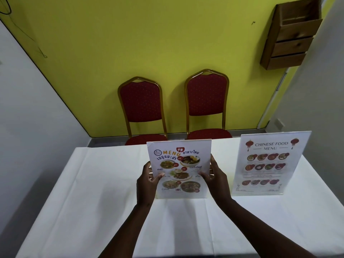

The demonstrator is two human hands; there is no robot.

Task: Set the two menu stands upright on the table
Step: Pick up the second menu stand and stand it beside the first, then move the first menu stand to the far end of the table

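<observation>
A clear acrylic menu stand with a Thai food menu (179, 164) stands upright in the middle of the white-clothed table (93, 192), its base on the cloth. My left hand (147, 183) grips its left edge, thumb on the front. My right hand (214, 175) grips its right edge the same way. A second stand, printed "Chinese Food Menu" (268, 164), stands upright on the table to the right, apart from both hands.
Two red padded chairs with gold frames (141, 107) (206, 101) stand behind the table's far edge against a yellow wall. A brown wooden rack (290, 34) hangs on the wall at upper right. White walls close in left and right.
</observation>
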